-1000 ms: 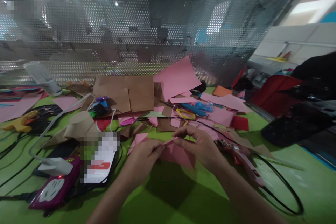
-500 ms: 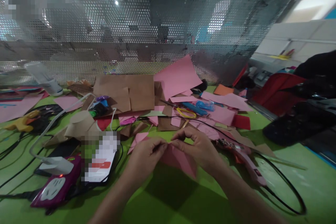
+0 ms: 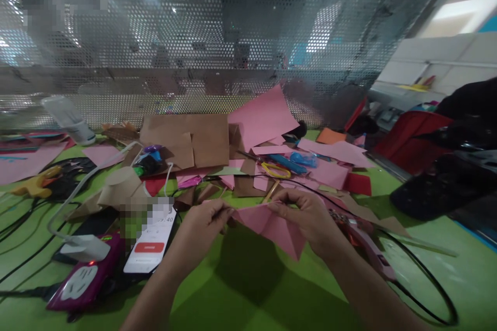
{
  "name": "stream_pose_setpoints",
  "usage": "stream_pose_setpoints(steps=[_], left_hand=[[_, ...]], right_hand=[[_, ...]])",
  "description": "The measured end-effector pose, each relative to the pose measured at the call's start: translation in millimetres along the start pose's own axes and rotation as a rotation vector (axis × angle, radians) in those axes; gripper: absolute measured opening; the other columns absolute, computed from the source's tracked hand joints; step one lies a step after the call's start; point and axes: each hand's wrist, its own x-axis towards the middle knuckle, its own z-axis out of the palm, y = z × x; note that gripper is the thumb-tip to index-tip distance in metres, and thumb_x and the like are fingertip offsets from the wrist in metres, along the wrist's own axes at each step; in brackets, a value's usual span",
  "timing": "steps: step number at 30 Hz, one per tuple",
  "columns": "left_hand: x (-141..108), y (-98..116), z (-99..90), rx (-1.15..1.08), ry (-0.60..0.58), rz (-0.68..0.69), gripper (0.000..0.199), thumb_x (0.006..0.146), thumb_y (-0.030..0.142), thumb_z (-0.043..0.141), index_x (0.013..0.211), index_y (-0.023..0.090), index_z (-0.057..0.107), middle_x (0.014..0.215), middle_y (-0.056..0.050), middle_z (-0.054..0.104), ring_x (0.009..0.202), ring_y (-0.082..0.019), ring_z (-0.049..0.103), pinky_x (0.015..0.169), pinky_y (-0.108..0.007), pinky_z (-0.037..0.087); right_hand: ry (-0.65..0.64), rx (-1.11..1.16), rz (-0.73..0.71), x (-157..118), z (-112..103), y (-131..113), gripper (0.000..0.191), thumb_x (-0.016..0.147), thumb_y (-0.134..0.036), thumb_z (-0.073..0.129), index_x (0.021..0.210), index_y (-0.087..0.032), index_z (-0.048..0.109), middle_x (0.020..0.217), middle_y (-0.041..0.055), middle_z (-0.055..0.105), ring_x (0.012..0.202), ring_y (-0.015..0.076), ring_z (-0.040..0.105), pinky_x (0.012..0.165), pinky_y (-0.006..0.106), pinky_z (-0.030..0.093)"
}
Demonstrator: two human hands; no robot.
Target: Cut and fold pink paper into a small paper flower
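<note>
Between my hands, above the green tabletop (image 3: 248,289), is a piece of folded pink paper (image 3: 272,225) with creases and a pointed lower right corner. My left hand (image 3: 207,227) pinches its left tip between thumb and fingers. On the right, my right hand (image 3: 301,217) grips the upper edge of the paper, thumb in front. The paper casts a dark shadow below it. Just behind the right fingers lies a thin golden stick (image 3: 271,191).
Left are a phone (image 3: 149,248), a purple power strip (image 3: 83,279) with a white charger (image 3: 85,248), and cables. A pink glue gun (image 3: 373,253) lies right. Behind are yellow-handled scissors (image 3: 275,169), brown cardboard (image 3: 209,139), pink sheets (image 3: 267,119) and a perforated metal screen (image 3: 248,36).
My hands have moved apart along the paper's top edge, the left one leftward and the right one slightly right. More of the pink paper now shows between them.
</note>
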Motion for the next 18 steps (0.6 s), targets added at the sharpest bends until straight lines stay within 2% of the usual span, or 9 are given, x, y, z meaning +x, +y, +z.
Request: stream_pose_setpoints(steps=[3, 6, 8, 12, 15, 18], left_hand=[[0.8, -2.2, -1.6, -0.079, 0.042, -0.023, 0.032, 0.095, 0.041, 0.045, 0.081, 0.020, 0.064, 0.073, -0.001, 0.064, 0.065, -0.016, 0.058, 0.060, -0.025, 0.041], [0.8, -1.3, -3.0, -0.186, 0.080, -0.040, 0.034, 0.095, 0.046, 0.043, 0.091, 0.020, 0.065, 0.083, -0.003, 0.066, 0.074, -0.017, 0.060, 0.064, -0.026, 0.044], [0.6, 1.4, -2.4, -0.191, 0.085, -0.022, 0.030, 0.092, 0.046, 0.049, 0.096, 0.021, 0.065, 0.089, -0.003, 0.067, 0.079, -0.018, 0.061, 0.068, -0.026, 0.045], [1.4, 6.9, 2.6, -0.133, 0.068, 0.036, 0.018, 0.086, 0.036, 0.061, 0.094, 0.021, 0.066, 0.087, -0.001, 0.067, 0.080, -0.017, 0.060, 0.070, -0.026, 0.044], [2.6, 6.0, 4.7, -0.141, 0.067, 0.019, 0.011, 0.087, 0.027, 0.058, 0.083, 0.020, 0.065, 0.080, 0.000, 0.067, 0.076, -0.016, 0.060, 0.068, -0.025, 0.043], [2.5, 2.9, 3.8, -0.149, 0.053, -0.008, 0.010, 0.087, 0.024, 0.056, 0.081, 0.019, 0.063, 0.078, 0.000, 0.066, 0.075, -0.016, 0.059, 0.068, -0.026, 0.043]], right_hand=[[0.029, 0.038, -0.011, -0.5, -2.1, -1.6, 0.027, 0.072, -0.042, 0.077, 0.067, -0.018, 0.065, 0.067, -0.0011, 0.059, 0.065, 0.0144, 0.049, 0.062, 0.027, 0.039], [0.069, 0.074, -0.009, 0.2, -4.6, -1.7, 0.028, 0.071, -0.041, 0.077, 0.065, -0.018, 0.063, 0.066, -0.0015, 0.057, 0.063, 0.0137, 0.048, 0.059, 0.025, 0.038], [0.071, 0.075, 0.011, 0.6, -5.4, -0.7, 0.028, 0.072, -0.042, 0.076, 0.065, -0.018, 0.063, 0.066, -0.0013, 0.057, 0.062, 0.0136, 0.048, 0.058, 0.025, 0.037], [0.069, 0.049, 0.018, -0.2, -3.9, -0.1, 0.028, 0.072, -0.042, 0.077, 0.066, -0.017, 0.063, 0.066, -0.0008, 0.058, 0.063, 0.0141, 0.049, 0.059, 0.026, 0.038], [0.045, 0.034, 0.014, -1.2, -2.3, -1.7, 0.028, 0.071, -0.042, 0.077, 0.066, -0.017, 0.063, 0.066, -0.0009, 0.058, 0.064, 0.0140, 0.049, 0.060, 0.026, 0.037], [0.015, -0.001, 0.007, -1.8, -0.9, -2.6, 0.029, 0.072, -0.043, 0.076, 0.068, -0.017, 0.064, 0.067, -0.0005, 0.059, 0.065, 0.0149, 0.050, 0.061, 0.027, 0.038]])
